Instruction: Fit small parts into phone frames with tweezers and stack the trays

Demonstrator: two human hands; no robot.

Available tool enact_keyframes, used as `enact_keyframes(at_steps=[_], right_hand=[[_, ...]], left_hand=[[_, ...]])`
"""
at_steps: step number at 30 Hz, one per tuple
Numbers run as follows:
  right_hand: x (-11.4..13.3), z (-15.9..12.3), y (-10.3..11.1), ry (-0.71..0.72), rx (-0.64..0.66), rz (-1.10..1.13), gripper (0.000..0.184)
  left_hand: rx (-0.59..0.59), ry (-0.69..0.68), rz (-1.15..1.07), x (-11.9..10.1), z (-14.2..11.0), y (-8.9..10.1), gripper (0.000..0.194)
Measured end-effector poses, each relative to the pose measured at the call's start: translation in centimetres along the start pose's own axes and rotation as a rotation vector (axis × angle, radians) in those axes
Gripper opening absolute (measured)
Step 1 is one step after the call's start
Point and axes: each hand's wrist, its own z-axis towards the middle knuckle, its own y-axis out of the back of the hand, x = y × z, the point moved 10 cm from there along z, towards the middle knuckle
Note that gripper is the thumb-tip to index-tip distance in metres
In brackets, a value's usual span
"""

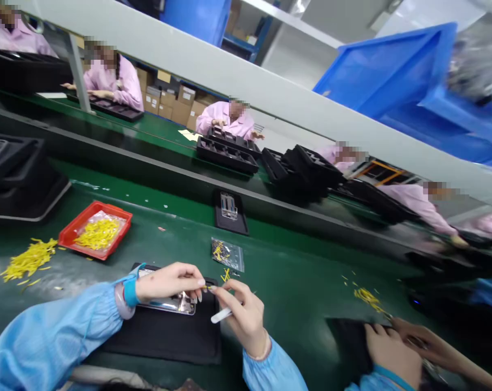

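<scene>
My left hand (168,282) pinches a small yellow strip (208,287) between thumb and fingertips, just above a metal-framed phone housing (168,298). That housing lies on a black mat (164,339). My right hand (241,317) grips a white plastic stick (221,315), and its fingertips reach toward the same strip. A clear bag of yellow strips (227,254) lies just beyond my hands. Further left, a red tray (73,231) holds a bag of yellow strips, and a loose yellow pile (30,259) lies on the belt.
A green conveyor belt (295,260) runs past, with scattered yellow bits. At lower right, a co-worker's hands (392,342) rest on a black tray. Beyond a grey rail (229,65), people in pink sleeves sit at another belt with black trays; blue crates stand above.
</scene>
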Motion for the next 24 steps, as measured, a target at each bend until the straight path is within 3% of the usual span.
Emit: enact_keyframes(at_steps=[3, 5, 10, 13, 20, 24], right_hand=[[2.3, 1.3, -1.4, 0.145, 0.005, -0.008, 0.026], [3.0, 2.2, -2.9, 0.155, 0.038, -0.004, 0.025], [4.0, 5.0, -7.0, 0.092, 0.146, 0.125, 0.026], [4.5, 6.6, -9.3, 0.042, 0.211, 0.208, 0.028], [5.1, 9.4, -12.7, 0.058, 0.241, 0.238, 0.023], [3.8, 12.4, -14.1, -0.055, 0.181, 0.354, 0.021]], left_hand=[[-0.047, -0.022, -0.075, -0.1, -2.3, 1.1, 0.043], [-0.133, -0.074, -0.044, -0.4, -3.6, 2.3, 0.040], [-0.541, -0.332, 0.396, -3.2, -7.1, 6.6, 0.020], [-0.684, -0.439, 0.644, -4.2, -8.7, 7.7, 0.019], [-0.830, -0.487, 0.859, -4.9, -10.7, 10.2, 0.022], [-1.098, -0.482, 0.858, -5.4, -13.7, 13.8, 0.023]])
